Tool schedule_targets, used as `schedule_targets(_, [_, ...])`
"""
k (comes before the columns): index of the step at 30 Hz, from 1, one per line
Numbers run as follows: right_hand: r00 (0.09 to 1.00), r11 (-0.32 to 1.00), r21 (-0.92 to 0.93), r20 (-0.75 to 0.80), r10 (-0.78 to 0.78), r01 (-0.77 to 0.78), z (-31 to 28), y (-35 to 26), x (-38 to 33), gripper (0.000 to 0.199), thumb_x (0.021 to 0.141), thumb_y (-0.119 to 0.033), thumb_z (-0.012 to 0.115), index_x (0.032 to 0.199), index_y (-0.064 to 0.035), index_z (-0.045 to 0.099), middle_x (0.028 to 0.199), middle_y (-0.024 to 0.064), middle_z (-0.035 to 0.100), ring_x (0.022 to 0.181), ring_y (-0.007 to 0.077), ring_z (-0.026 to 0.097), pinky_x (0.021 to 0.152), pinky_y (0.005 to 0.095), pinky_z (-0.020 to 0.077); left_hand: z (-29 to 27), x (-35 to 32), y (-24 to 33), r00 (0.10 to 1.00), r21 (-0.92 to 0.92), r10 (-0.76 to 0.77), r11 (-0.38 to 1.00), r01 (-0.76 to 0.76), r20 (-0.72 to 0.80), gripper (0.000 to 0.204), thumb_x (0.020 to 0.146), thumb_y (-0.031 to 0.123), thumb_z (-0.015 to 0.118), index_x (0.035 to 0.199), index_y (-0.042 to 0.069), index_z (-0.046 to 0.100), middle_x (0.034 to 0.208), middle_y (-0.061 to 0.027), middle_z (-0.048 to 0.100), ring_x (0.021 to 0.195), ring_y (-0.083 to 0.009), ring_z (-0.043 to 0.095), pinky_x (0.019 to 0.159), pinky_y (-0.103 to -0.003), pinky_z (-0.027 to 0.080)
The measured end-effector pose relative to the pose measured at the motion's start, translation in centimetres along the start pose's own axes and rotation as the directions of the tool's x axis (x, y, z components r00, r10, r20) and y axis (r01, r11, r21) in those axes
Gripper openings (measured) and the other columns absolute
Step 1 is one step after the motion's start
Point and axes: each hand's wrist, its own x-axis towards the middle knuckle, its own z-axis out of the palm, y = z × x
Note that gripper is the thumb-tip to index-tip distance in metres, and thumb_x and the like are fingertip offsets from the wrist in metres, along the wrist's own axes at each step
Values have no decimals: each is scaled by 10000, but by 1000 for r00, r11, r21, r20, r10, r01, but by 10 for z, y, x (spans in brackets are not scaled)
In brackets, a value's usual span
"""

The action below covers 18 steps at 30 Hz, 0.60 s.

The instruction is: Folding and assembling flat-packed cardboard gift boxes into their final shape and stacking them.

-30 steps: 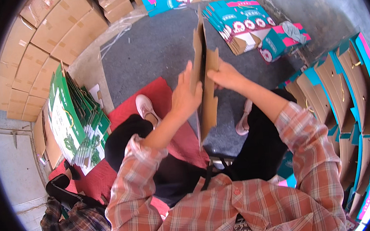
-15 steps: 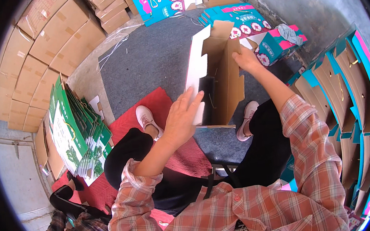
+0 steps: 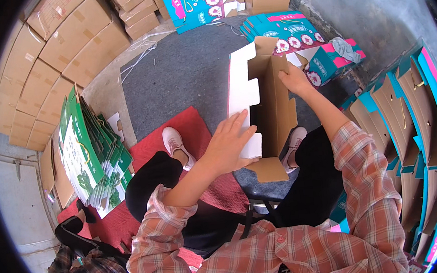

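Head view: the cardboard carton (image 3: 270,104), a flat, folded slab held edge-on between the hands a second ago, now stands opened into a rectangular tube at the centre of the frame, its brown inside showing and its white scalloped flaps standing up on the left. The left hand (image 3: 229,146) has dropped from the top edge to the lower left wall, fingers spread flat against the white flap, pressing rather than pinching. The right hand (image 3: 293,79) is on the far right wall in the upper centre, fingers curled over its edge. A bottom flap (image 3: 268,169) juts out loose below, so the box looks squared up but not yet closed.

The carton stands between the person's knees above a grey mat (image 3: 183,77) with a red mat (image 3: 193,138) under the feet. Green printed flats (image 3: 83,152) lean at the left, plain brown cartons (image 3: 58,51) stack in the upper left, teal printed flats (image 3: 284,31) lie at the top, and assembled teal boxes (image 3: 412,121) line the right edge.
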Motion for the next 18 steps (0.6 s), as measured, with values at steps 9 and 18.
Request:
schedule_targets(9, [792, 657, -523, 61, -607, 544, -16, -77, -7, 284, 787, -16, 512, 1056, 1, 600, 960, 153, 638, 925, 319, 618, 829, 416, 495, 7, -2, -3, 999, -29, -18, 999, 17, -28, 715, 665, 385, 777, 1243, 44, 531, 1444, -251, 264, 1334, -406, 290, 1068, -456, 327])
schedule_targets(18, [987, 985, -104, -62, -147, 140, 25, -18, 74, 617, 805, -81, 477, 1391, 2, 300, 1288, 299, 436, 1215, 421, 436, 1014, 487, 375, 9, -6, -2, 1000, -25, 13, 1000, -14, -18, 775, 692, 516, 727, 1277, 55, 514, 1447, -262, 270, 1324, -419, 301, 1074, -469, 298])
